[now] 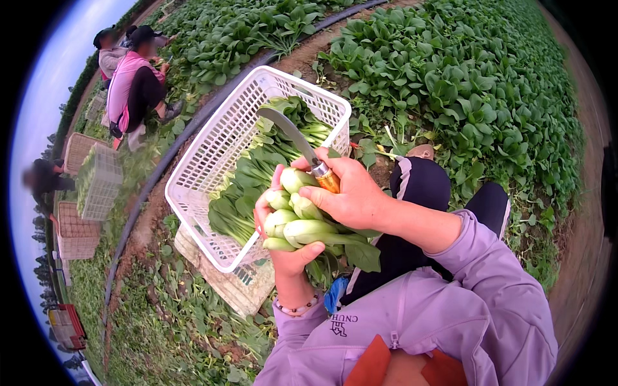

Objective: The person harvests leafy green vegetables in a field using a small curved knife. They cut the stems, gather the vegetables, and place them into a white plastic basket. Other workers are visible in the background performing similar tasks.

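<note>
My left hand (292, 258) is closed around a bunch of green leafy vegetables with pale stem bases (301, 227), their leaves pointing back towards my lap. My right hand (355, 193) grips the wooden handle (329, 181) of a sickle, with its thumb against the stems. The sickle's curved metal blade (289, 131) points up and left over a white perforated plastic crate (212, 157). Inside the crate lie rows of the same leafy vegetables (251, 183). The crate's near end is just beyond my left hand, which partly hides its rim.
A flat, worn board-like piece (227, 275) lies under the crate's near corner. A dark hose (169, 157) runs beyond the crate. Dense leafy plants (458, 87) grow at right. Co-workers (128, 87) crouch at upper left; another person (46, 183) bends near stacked crates (101, 181).
</note>
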`<state>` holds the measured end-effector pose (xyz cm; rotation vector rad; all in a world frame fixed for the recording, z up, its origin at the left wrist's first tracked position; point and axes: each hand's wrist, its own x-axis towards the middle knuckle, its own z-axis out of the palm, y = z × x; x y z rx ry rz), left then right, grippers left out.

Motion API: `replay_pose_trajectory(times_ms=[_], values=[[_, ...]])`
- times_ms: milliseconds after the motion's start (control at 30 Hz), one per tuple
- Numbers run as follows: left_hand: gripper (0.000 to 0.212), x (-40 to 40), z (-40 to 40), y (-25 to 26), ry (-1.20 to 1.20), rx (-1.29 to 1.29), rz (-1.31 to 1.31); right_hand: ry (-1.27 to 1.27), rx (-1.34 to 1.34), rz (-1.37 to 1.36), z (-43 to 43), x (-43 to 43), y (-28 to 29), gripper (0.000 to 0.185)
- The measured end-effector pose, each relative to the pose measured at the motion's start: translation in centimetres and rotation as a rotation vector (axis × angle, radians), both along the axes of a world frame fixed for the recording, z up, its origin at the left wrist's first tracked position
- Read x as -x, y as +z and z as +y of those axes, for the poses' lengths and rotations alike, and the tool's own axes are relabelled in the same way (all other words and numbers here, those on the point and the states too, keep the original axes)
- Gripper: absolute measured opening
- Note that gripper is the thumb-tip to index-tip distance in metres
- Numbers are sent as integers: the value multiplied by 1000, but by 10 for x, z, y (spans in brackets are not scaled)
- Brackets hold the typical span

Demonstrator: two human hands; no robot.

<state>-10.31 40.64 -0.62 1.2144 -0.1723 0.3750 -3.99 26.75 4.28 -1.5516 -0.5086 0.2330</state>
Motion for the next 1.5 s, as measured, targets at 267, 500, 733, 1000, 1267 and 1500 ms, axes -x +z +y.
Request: replay_pose_trajectory(times_ms=[267,500,733,1000,1267,1500], values=[[55,-36,29,-55,-92,578,465,-236,380,-443,19,-63,-76,34],[42,-158,140,-16,2,446,600,-530,169,151,-155,-101,-9,36],[60,-365,251,-233,430,128,889,-1272,280,201,-379,-35,-67,33],[119,-433,171,-348,866,-785,1415,-1250,396,488,-389,-15,-125,32],[90,-460,199,-283,822,-1407,879,182,1112,896,-320,95,-279,29],[88,-260,-95,-137,-264,-1293,328,199,-434,1715,-176,217,-437,33]])
